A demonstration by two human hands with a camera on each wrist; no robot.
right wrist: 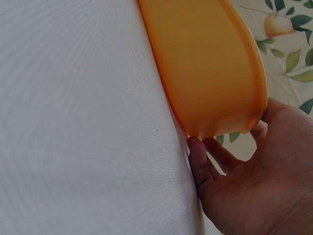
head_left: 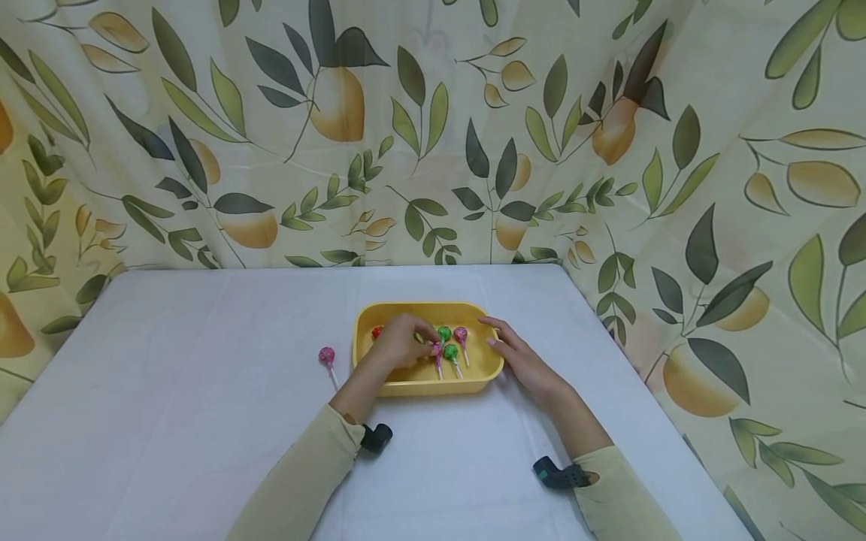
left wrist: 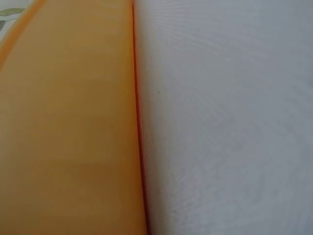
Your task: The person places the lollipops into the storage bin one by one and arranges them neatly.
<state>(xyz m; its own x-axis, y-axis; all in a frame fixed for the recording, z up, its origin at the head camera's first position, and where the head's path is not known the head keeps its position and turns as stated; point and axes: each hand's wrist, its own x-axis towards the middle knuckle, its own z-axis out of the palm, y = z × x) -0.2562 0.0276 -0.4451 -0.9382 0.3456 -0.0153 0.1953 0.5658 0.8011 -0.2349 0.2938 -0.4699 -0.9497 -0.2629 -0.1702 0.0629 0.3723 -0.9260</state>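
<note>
A yellow tray (head_left: pixel 436 388) stands on the white-covered table and holds several wrapped lollipops. My left hand (head_left: pixel 399 342) reaches into it, pinching a pink lollipop (head_left: pixel 438 364) between thumb and fingertips. Close beside that are two green lollipops (head_left: pixel 451 352) and another pink lollipop (head_left: pixel 461 335). At the tray's left end a red lollipop (head_left: pixel 376 331) shows partly behind the hand. My right hand (head_left: pixel 531 368) holds the tray's right end, fingers at the rim and outer wall, as the right wrist view also shows. The left wrist view has only the tray's outer wall (left wrist: pixel 73 122) and tablecloth.
One pink lollipop (head_left: pixel 327 356) lies on the tablecloth (head_left: pixel 203 391) left of the tray, its stick partly behind my left forearm. A curtain (head_left: pixel 433 150) with fruit and leaf print hangs behind the table and down its right side.
</note>
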